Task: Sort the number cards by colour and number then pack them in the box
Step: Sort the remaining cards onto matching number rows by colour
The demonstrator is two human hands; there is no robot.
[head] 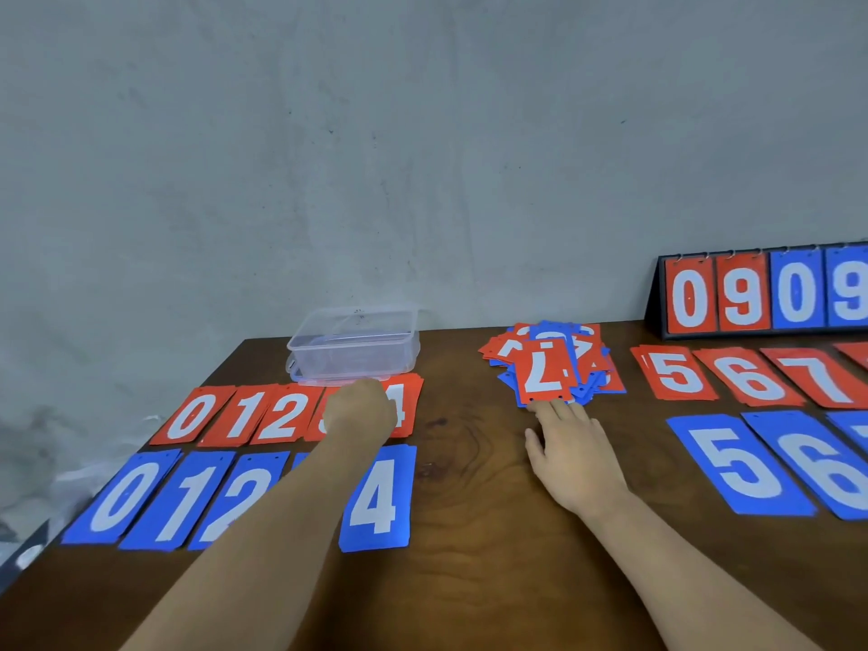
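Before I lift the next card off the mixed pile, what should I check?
1. Top card readable: ok, red, looks like an upside-down 7.
2. Right hand at the mixed pile: ok, open fingers at its near edge.
3. Red 7 stack laid out: ok, beside the red 6 stack.
4. Left hand free: cannot tell, its fingers are hidden.
5. Box empty: cannot tell.

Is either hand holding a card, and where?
Right hand holds nothing; its straight fingers only touch the near edge of the top red card. Left hand is over the red row; its hold cannot be told.
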